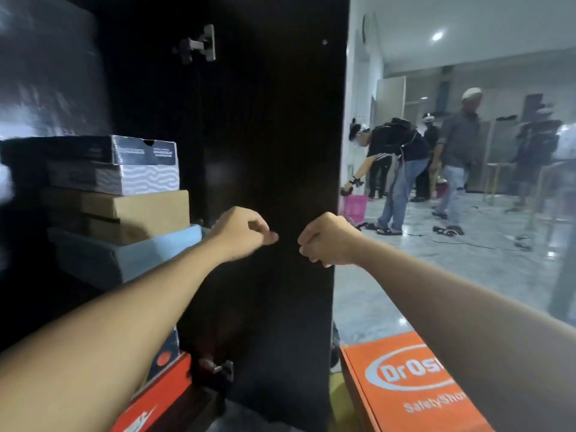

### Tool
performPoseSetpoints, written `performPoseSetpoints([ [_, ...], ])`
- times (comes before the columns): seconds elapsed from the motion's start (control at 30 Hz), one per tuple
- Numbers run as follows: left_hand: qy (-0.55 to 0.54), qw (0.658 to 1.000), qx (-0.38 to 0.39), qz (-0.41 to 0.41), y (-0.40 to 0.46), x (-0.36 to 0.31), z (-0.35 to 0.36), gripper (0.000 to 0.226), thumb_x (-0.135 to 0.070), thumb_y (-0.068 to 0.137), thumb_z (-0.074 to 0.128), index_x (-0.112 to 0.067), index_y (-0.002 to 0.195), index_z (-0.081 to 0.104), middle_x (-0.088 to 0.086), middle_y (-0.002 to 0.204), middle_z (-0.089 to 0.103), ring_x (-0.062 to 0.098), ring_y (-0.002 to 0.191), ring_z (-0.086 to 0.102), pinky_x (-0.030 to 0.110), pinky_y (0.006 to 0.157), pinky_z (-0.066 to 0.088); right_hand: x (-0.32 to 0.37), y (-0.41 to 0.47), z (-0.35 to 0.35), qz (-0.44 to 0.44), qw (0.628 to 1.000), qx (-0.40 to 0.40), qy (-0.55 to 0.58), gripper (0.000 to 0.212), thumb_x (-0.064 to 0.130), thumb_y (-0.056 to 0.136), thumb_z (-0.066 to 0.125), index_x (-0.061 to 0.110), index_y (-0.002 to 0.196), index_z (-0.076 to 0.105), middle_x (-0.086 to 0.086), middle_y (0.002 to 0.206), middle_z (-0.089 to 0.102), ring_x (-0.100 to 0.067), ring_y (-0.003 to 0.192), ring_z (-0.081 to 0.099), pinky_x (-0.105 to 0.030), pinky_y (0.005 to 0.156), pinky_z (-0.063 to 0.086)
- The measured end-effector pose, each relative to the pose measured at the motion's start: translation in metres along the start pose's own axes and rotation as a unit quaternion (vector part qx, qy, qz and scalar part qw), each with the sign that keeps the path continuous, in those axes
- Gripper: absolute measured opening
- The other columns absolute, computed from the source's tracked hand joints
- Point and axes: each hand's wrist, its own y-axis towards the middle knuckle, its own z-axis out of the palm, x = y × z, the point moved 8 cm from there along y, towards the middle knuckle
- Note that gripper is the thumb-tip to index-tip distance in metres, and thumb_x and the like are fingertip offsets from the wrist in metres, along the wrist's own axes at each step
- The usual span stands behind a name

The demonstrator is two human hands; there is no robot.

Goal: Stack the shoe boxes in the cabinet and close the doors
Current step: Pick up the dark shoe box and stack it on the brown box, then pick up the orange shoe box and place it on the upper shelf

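Observation:
The dark cabinet stands open, its right door (274,135) swung out toward me with two metal hinges on its inner face. On a shelf at the left sits a stack of shoe boxes: a black one (93,149) on top, a white wavy-patterned one (124,179), a brown cardboard one (137,210) and a pale blue one (124,257) at the bottom. My left hand (243,233) and my right hand (327,240) are both curled into loose fists in front of the door's inner face, holding nothing. An orange shoe box (405,385) lies on the floor at the lower right.
A red box (162,397) sits low inside the cabinet under my left arm. Beyond the door's edge a glossy tiled floor (436,266) stretches away. Several people stand or bend there, among cables, a pink bag (355,207) and scattered sandals.

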Motion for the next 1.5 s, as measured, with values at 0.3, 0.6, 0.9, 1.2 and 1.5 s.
performPoseSetpoints([
  [0.3,-0.002,0.963,0.268,0.023,-0.072,-0.082,0.152,0.041,-0.045,0.073,0.081,-0.019,0.103,0.071,-0.003,0.094,0.066,0.011,0.081,0.061,0.030,0.070,0.050,-0.146,-0.130,-0.044,0.148,0.988,-0.031,-0.034,0.010,0.010,0.081,0.070,0.005,0.088,0.075,-0.020,0.080,0.073,-0.027,0.062,0.068,-0.038,0.059,0.062],
  [0.6,0.037,0.926,0.376,0.014,-0.123,-0.089,0.292,0.052,-0.049,0.075,0.078,-0.015,0.113,0.068,-0.001,0.110,0.067,0.018,0.100,0.062,0.034,0.089,0.051,-0.274,-0.198,-0.032,0.248,0.968,-0.006,-0.049,0.021,0.016,0.084,0.073,0.004,0.102,0.073,-0.019,0.094,0.074,-0.033,0.077,0.073,-0.046,0.064,0.061],
  [0.9,0.042,0.934,0.326,-0.142,-0.136,-0.018,0.396,0.123,-0.069,0.036,0.084,-0.029,0.141,0.034,0.003,0.149,0.038,0.025,0.133,0.042,0.043,0.107,0.043,-0.369,-0.225,-0.015,0.302,0.943,-0.021,-0.138,0.056,0.025,0.075,0.081,0.013,0.127,0.062,-0.006,0.130,0.062,-0.022,0.118,0.057,-0.030,0.095,0.047],
  [1.2,-0.024,0.902,0.352,-0.249,-0.161,0.018,0.436,0.170,-0.057,0.021,0.093,-0.026,0.151,-0.012,0.012,0.160,0.008,0.030,0.147,0.014,0.053,0.116,0.026,-0.447,-0.226,0.003,0.344,0.926,0.026,-0.152,0.105,0.030,0.061,0.090,0.024,0.149,0.034,-0.015,0.138,0.041,-0.028,0.130,0.042,-0.029,0.102,0.038],
  [1.5,-0.047,0.925,0.298,-0.230,-0.158,0.022,0.436,0.132,-0.023,0.057,0.093,-0.021,0.152,0.001,0.012,0.155,0.013,0.031,0.145,0.019,0.051,0.114,0.032,-0.464,-0.220,0.011,0.291,0.947,-0.031,-0.131,0.075,0.034,0.048,0.094,0.022,0.115,0.065,-0.004,0.099,0.054,-0.019,0.086,0.049,-0.023,0.068,0.036],
])
